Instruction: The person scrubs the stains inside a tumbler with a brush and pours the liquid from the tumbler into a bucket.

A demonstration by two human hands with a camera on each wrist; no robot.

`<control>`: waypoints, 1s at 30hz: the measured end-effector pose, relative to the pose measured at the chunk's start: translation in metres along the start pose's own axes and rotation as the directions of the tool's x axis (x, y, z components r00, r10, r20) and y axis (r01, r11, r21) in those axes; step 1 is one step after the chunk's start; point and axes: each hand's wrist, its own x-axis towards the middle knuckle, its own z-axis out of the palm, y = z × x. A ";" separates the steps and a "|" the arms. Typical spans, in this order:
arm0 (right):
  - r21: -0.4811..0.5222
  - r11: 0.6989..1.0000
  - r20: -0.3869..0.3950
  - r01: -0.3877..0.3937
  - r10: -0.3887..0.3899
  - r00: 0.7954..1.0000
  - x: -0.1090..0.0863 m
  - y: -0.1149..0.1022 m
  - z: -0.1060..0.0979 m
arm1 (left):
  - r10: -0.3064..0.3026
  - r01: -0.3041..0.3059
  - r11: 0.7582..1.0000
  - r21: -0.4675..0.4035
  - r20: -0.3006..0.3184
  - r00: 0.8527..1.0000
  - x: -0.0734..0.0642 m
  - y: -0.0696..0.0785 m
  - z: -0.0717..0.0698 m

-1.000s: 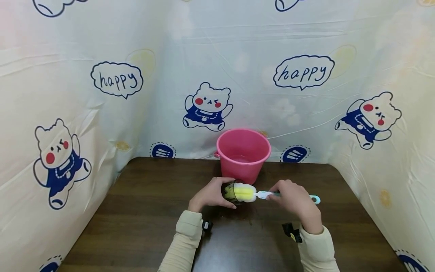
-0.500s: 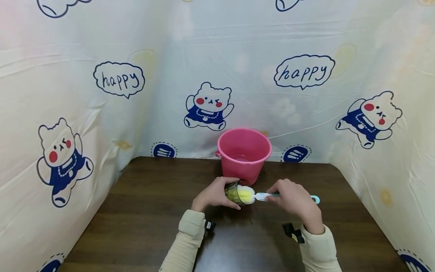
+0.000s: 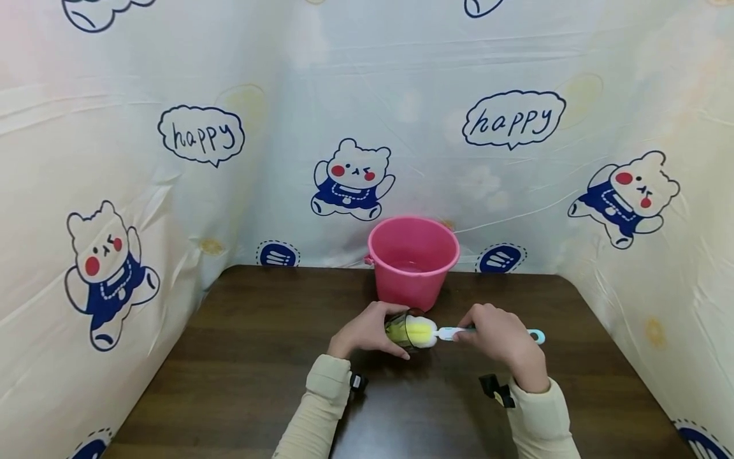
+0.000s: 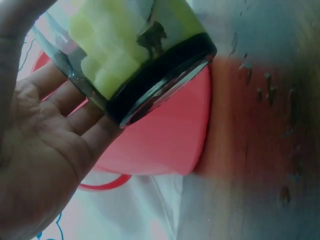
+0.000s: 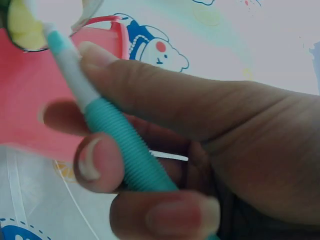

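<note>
My left hand [image 3: 369, 331] grips a dark see-through glass [image 4: 165, 65] from its base end, thumb and fingers on either side. The glass lies tipped sideways in the air, its mouth facing right. Inside it sits the yellow and white sponge head [image 3: 421, 332] of a bottle brush, with part of the white sponge showing at the rim. My right hand [image 3: 497, 338] holds the brush by its white and teal handle [image 5: 130, 145], fingers curled round the ribbed part. The handle's ring end [image 3: 537, 336] sticks out past the right hand.
A pink bucket [image 3: 410, 287] stands upright just behind the glass, near the back of the dark wooden table [image 3: 275, 363]. Water drops [image 4: 270, 90] dot the tabletop below the glass. A printed curtain [image 3: 355, 83] surrounds the table at the back and sides.
The left hand has shifted slightly right and toward me with the glass. The sponge head sits deeper in the glass than one second ago. The right hand has moved only slightly.
</note>
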 end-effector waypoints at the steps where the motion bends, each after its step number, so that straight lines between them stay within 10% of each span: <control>1: -0.007 1.000 -0.010 0.000 -0.001 1.000 0.001 0.000 0.000 | -0.004 0.004 1.000 -0.001 -0.007 1.000 0.000 -0.001 -0.001; 18: 0.111 0.991 0.042 0.072 -0.077 0.996 0.000 0.002 0.000 | -0.007 0.006 0.999 -0.054 -0.007 1.000 -0.005 -0.002 -0.007; 30: -0.009 0.995 -0.098 0.096 -0.097 0.990 0.004 -0.005 0.001 | -0.013 0.011 0.999 -0.048 -0.027 1.000 -0.005 -0.005 -0.012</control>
